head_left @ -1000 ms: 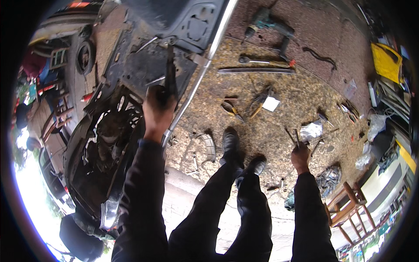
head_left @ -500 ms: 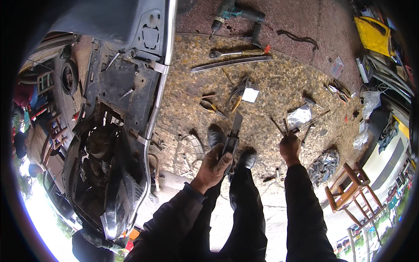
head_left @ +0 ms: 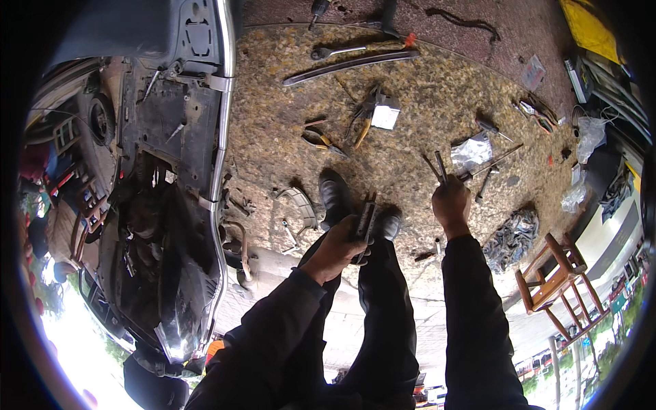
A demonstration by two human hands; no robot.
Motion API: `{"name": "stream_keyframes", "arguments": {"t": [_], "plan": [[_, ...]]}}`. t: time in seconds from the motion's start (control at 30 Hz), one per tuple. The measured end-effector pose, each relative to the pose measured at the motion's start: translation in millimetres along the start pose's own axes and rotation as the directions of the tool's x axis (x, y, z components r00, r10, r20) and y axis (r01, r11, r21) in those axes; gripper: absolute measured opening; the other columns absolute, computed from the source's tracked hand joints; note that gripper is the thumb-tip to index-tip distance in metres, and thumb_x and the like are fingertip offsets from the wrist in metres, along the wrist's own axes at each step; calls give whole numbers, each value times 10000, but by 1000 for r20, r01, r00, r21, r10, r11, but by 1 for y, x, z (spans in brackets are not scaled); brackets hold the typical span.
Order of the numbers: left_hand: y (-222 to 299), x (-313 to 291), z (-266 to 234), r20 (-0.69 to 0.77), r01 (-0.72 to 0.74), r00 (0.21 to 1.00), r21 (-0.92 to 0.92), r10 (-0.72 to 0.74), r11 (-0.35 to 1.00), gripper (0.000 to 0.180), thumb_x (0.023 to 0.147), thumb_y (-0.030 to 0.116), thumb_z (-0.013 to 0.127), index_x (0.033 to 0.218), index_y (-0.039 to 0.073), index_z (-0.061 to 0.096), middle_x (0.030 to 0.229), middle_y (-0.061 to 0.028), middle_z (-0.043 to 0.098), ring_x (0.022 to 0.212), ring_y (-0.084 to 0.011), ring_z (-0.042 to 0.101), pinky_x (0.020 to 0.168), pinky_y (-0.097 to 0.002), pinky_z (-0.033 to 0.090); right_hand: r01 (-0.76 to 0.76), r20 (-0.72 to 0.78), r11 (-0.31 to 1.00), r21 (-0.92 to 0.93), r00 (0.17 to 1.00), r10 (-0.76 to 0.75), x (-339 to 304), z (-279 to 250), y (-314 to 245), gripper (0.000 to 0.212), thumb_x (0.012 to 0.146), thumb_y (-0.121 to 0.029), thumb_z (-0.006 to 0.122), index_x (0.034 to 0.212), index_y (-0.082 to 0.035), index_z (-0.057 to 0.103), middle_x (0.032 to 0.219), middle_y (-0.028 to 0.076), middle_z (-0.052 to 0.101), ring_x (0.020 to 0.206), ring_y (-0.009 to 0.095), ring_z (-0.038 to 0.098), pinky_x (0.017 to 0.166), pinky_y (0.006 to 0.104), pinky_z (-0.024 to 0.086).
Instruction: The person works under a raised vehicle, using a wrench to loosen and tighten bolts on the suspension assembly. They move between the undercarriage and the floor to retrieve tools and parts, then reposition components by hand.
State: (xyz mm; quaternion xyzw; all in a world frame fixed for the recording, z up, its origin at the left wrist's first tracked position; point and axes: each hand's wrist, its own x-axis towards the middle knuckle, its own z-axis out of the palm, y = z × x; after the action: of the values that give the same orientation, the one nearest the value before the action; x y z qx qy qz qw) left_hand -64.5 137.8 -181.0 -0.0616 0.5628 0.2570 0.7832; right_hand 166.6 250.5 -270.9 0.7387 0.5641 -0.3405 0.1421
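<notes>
No lettering, label, number or sign can be read clearly here.

Bright daylight, blown out white lower left and along bottom. Floor well lit; sleeves and engine bay near-black. Glare on chrome trim. Heavy fisheye bend, black corners, rim detail soft.

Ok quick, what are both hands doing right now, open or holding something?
Left hand: closed, holding a dark tool.
Right hand: closed, holding thin rods that stick out past the fist.
</notes>
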Motion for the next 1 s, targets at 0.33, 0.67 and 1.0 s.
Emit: {"name": "stream_keyframes", "arguments": {"t": [0.33, 0.67, 1.0], "plan": [[-55, 13, -7, -83, -13, 996, 50, 17, 999, 163, 957, 127, 551, 1098, 53, 516, 825, -33, 591, 667, -113, 590, 586, -274, 509, 0, -67, 999, 40, 998, 2, -8, 6, 14, 153, 815, -155, 517, 859, -75, 639, 867, 242, 674, 860, 459, 639, 749, 538, 506], [-84, 25, -14, -271, 19, 962, 24, -12, 1000, 184, 950, 91, 558, 1124, 35, 561, 920, -36, 611, 766, -123, 600, 660, -296, 532, 254, -137, 888, 382, 966, -218, -2, 4, 17, 191, 920, -176, 529, 844, -32, 629, 701, 211, 639, 600, 391, 623, 558, 474, 504], [-89, 18, -31, -303, 25, 952, -55, -41, 998, 168, 960, 125, 548, 1102, 36, 554, 935, -51, 636, 775, -164, 658, 695, -326, 560, 291, -399, 954, 74, 885, -239, -43, 36, 79, 250, 951, -241, 562, 800, -49, 613, 604, 168, 601, 519, 355, 598, 479, 455, 449]]}}
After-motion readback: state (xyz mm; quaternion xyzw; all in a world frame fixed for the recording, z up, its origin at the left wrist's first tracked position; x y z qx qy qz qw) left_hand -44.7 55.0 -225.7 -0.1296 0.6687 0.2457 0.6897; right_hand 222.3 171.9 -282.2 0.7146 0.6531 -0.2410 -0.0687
